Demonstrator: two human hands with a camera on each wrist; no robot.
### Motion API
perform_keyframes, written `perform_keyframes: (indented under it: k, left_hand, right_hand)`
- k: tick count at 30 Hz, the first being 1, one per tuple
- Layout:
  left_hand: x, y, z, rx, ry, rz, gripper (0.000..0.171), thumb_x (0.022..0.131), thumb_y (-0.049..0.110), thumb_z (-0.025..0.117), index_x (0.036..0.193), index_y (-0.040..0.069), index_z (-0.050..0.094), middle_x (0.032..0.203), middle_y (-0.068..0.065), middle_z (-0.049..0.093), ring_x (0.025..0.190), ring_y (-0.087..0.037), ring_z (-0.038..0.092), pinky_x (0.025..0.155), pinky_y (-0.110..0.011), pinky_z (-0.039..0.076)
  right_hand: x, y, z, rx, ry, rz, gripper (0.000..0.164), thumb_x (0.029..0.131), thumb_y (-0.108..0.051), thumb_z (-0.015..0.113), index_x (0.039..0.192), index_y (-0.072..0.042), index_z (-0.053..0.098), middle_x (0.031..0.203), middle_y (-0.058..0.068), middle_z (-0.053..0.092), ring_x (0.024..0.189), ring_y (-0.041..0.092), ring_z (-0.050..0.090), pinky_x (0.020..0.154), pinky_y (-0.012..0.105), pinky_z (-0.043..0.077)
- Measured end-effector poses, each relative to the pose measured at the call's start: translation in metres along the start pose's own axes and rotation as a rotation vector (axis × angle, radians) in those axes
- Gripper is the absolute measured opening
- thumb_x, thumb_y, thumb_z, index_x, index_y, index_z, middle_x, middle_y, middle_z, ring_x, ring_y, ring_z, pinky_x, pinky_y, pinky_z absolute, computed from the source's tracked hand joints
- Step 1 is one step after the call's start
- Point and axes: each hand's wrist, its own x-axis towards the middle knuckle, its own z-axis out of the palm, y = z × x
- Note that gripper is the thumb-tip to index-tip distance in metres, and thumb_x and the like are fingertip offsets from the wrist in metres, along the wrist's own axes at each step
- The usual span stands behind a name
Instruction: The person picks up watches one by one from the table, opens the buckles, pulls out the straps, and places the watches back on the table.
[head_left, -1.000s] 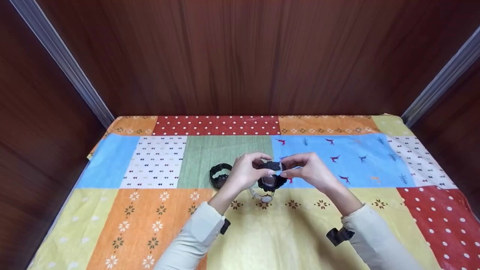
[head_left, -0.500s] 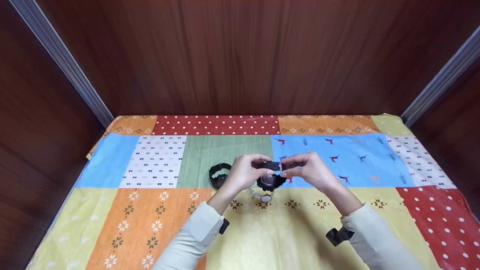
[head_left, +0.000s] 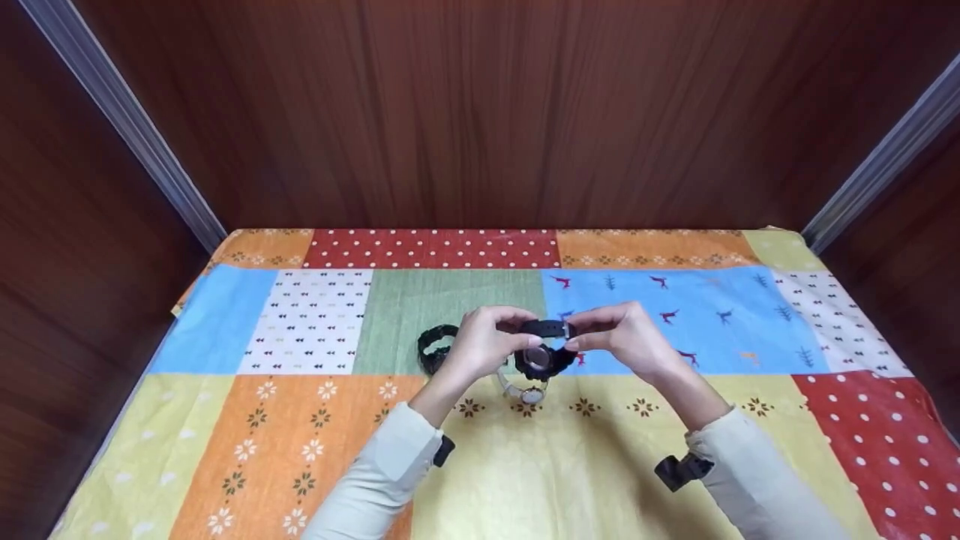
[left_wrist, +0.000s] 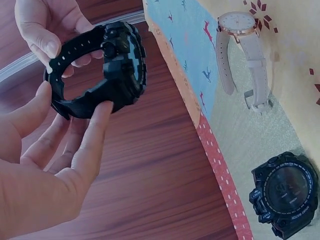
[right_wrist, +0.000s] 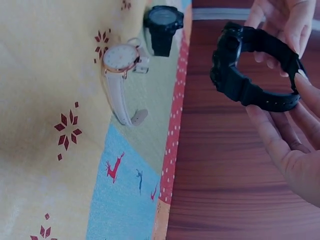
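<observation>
Both hands hold a black sport watch (head_left: 536,361) up above the cloth, its strap bent into a loop with the face hanging on the side toward the person. The left hand (head_left: 480,343) pinches the strap between thumb and fingers on one side. On the other side, at the metal buckle (head_left: 567,330), the right hand (head_left: 628,339) pinches the strap. The left wrist view shows a row of holes along the strap (left_wrist: 75,51), with both hands' fingertips where its ends overlap. In the right wrist view the watch case (right_wrist: 227,57) points away from the right hand's fingers (right_wrist: 267,127).
Below the held watch, a watch with a pale strap and rose-gold rim (head_left: 532,396) lies on the patchwork tablecloth (head_left: 517,480). A second black sport watch (head_left: 436,349) rests left of it, partly behind the left hand. A dark wood panel (head_left: 480,112) stands behind the table.
The right hand has shifted slightly right and the gap between the hands has widened a little, showing more of the strap. The other watches stay where they were.
</observation>
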Motion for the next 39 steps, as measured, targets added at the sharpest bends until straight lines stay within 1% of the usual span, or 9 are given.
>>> perform_keyframes:
  k: [4, 10, 14, 20, 24, 28, 34, 39]
  left_hand:
    - [0.000, -0.002, -0.001, -0.008, -0.006, 0.001, 0.026, 0.076, 0.015, 0.074, 0.101, 0.007, 0.070, 0.090, -0.002, 0.068, 0.087, -0.016, 0.060, 0.080, -0.031, 0.044]
    - [-0.001, -0.007, -0.003, -0.046, -0.016, 0.012, 0.029, 0.076, 0.014, 0.074, 0.103, 0.005, 0.068, 0.091, -0.004, 0.068, 0.090, -0.018, 0.060, 0.080, -0.032, 0.045]
    - [-0.002, -0.009, -0.004, -0.060, -0.029, 0.015, 0.029, 0.076, 0.013, 0.074, 0.104, 0.005, 0.068, 0.091, -0.005, 0.068, 0.090, -0.018, 0.060, 0.082, -0.034, 0.045]
    - [-0.003, -0.012, -0.004, -0.070, -0.036, -0.018, 0.029, 0.076, 0.013, 0.074, 0.104, 0.007, 0.068, 0.092, -0.003, 0.068, 0.093, -0.017, 0.059, 0.083, -0.033, 0.044]
    - [-0.003, -0.014, -0.005, -0.088, -0.030, -0.002, 0.028, 0.076, 0.011, 0.073, 0.103, 0.004, 0.068, 0.094, -0.005, 0.068, 0.094, -0.018, 0.059, 0.082, -0.032, 0.046]
    - [-0.004, -0.016, -0.005, -0.090, -0.032, 0.019, 0.028, 0.077, 0.011, 0.073, 0.103, 0.003, 0.068, 0.095, -0.006, 0.068, 0.094, -0.019, 0.060, 0.082, -0.031, 0.046]
    - [-0.006, -0.017, -0.005, -0.086, -0.045, 0.008, 0.027, 0.077, 0.012, 0.073, 0.102, 0.004, 0.068, 0.096, -0.006, 0.068, 0.095, -0.020, 0.059, 0.082, -0.032, 0.046]
    - [-0.006, -0.019, -0.006, -0.077, -0.052, 0.016, 0.026, 0.078, 0.012, 0.072, 0.102, 0.004, 0.068, 0.095, -0.005, 0.068, 0.095, -0.020, 0.059, 0.082, -0.032, 0.046]
  right_hand:
    - [0.000, 0.001, -0.001, 0.009, -0.007, -0.001, 0.032, 0.072, -0.009, 0.076, 0.100, 0.002, 0.069, 0.086, 0.014, 0.068, 0.078, 0.021, 0.063, 0.075, 0.033, 0.049]
    - [-0.001, 0.001, -0.003, 0.032, 0.003, 0.013, 0.030, 0.072, -0.006, 0.075, 0.101, 0.002, 0.069, 0.090, 0.013, 0.068, 0.084, 0.021, 0.063, 0.080, 0.034, 0.049]
    - [-0.002, 0.002, -0.003, 0.055, 0.004, 0.011, 0.032, 0.071, -0.006, 0.076, 0.101, 0.004, 0.068, 0.090, 0.014, 0.068, 0.083, 0.021, 0.063, 0.079, 0.033, 0.050]
    - [-0.002, 0.004, -0.004, 0.051, 0.010, 0.012, 0.034, 0.070, -0.007, 0.078, 0.101, 0.004, 0.068, 0.092, 0.014, 0.068, 0.086, 0.020, 0.062, 0.079, 0.032, 0.049]
    - [-0.003, 0.005, -0.006, 0.055, 0.024, 0.019, 0.034, 0.070, -0.007, 0.078, 0.100, 0.003, 0.068, 0.092, 0.014, 0.068, 0.088, 0.021, 0.062, 0.080, 0.033, 0.049]
    - [-0.005, 0.006, -0.008, 0.046, 0.037, 0.026, 0.033, 0.070, -0.008, 0.077, 0.100, 0.003, 0.069, 0.092, 0.013, 0.068, 0.088, 0.021, 0.061, 0.080, 0.032, 0.049]
    - [-0.006, 0.008, -0.007, 0.048, 0.038, 0.043, 0.034, 0.070, -0.008, 0.078, 0.101, 0.003, 0.068, 0.091, 0.013, 0.068, 0.086, 0.021, 0.062, 0.079, 0.032, 0.049]
    - [-0.005, 0.010, -0.006, 0.045, 0.041, 0.038, 0.033, 0.070, -0.009, 0.078, 0.100, 0.003, 0.068, 0.091, 0.012, 0.068, 0.086, 0.021, 0.062, 0.078, 0.032, 0.049]
